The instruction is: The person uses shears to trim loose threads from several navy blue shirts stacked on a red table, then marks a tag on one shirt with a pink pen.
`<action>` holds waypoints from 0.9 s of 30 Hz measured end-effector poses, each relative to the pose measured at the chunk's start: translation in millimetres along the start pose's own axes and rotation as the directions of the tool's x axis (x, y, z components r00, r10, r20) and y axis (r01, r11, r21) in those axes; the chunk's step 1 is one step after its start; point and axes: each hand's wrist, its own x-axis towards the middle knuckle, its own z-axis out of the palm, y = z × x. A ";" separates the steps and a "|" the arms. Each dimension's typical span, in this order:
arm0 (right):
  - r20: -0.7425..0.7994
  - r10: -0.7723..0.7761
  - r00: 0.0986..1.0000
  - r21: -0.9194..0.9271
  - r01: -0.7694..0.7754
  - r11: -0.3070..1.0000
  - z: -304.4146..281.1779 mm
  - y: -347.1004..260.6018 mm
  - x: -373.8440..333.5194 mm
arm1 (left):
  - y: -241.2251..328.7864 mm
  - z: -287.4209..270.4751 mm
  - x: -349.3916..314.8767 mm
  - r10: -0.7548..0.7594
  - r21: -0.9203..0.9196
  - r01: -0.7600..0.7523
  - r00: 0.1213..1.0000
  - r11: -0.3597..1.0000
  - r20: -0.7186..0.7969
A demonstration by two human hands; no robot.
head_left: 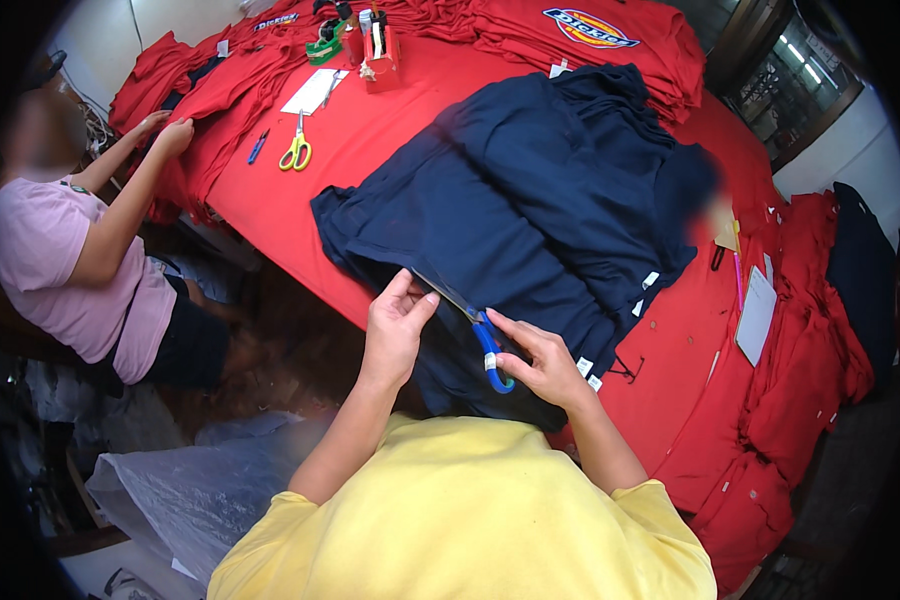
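Dark navy garments lie in a pile on the red-covered table, with their near part hanging over the edge toward me. My right hand is closed on the blue handles of a pair of scissors. The blades point up and left along the navy cloth, toward my left hand. That hand pinches the cloth's edge between thumb and fingers, close to the blade tips. Whether a thread lies between the blades is too small to tell. Small white labels show at the garments' side.
Yellow-handled scissors, a blue pen, white paper and a red holder stand or lie farther back. Red garments ring the table. At left a person in pink handles red cloth. A clear plastic bag lies below left.
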 end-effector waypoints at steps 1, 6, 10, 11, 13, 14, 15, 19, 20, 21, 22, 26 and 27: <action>-0.005 0.000 1.000 0.008 0.001 1.000 1.0 1.6 2.1 | 1.7 1.2 -1.0 -0.006 0.006 0.006 1.000 1.000 0.003; 0.017 0.134 0.991 0.169 -0.135 0.976 6.2 15.5 2.3 | 8.6 12.3 -2.2 -0.011 -0.031 0.010 0.999 0.999 -0.046; 0.022 0.094 0.995 0.153 -0.096 0.984 7.4 13.3 2.6 | -7.1 -11.5 13.1 0.014 -0.081 -0.018 0.998 0.997 -0.057; 0.008 0.055 0.998 0.147 -0.056 0.988 8.3 12.4 3.3 | -4.3 -13.6 13.9 0.004 -0.062 -0.006 0.999 0.998 -0.039; 0.038 0.061 0.997 0.081 -0.064 0.995 4.8 2.1 10.2 | 3.4 -11.2 11.8 -0.008 -0.024 0.008 1.000 1.000 -0.018; 0.054 0.064 0.996 0.048 -0.067 0.997 3.8 -1.1 12.8 | 5.4 -9.4 10.4 -0.019 -0.028 0.019 1.000 0.999 -0.016; 0.030 0.053 0.998 0.089 -0.055 0.995 6.6 3.3 13.2 | 7.5 -6.9 9.2 -0.029 -0.032 0.028 1.000 0.999 -0.012; -0.004 0.096 0.995 0.158 -0.094 0.983 14.8 15.8 14.2 | 15.4 -1.2 6.6 -0.047 -0.043 0.045 0.998 0.998 -0.030; 0.003 0.128 0.992 0.151 -0.127 0.980 15.0 15.7 14.6 | 12.9 -5.2 9.5 -0.047 -0.082 0.045 0.998 0.996 -0.029; 0.025 0.172 0.985 0.211 -0.173 0.962 15.5 16.0 13.6 | 8.3 -11.0 14.0 -0.049 -0.122 0.045 0.998 0.992 -0.026; 0.050 0.214 0.976 0.268 -0.219 0.938 16.4 16.9 12.5 | 5.8 -15.9 17.6 -0.050 -0.161 0.045 0.998 0.986 -0.024; -0.163 0.118 0.980 0.477 -0.027 0.878 30.9 17.6 19.5 | 1.1 -22.8 21.9 -0.172 -0.141 0.179 0.983 0.974 0.061; -0.193 0.122 0.973 0.445 -0.024 0.895 30.4 16.3 24.9 | -3.5 -19.2 17.3 -0.205 -0.121 0.213 0.976 0.970 0.075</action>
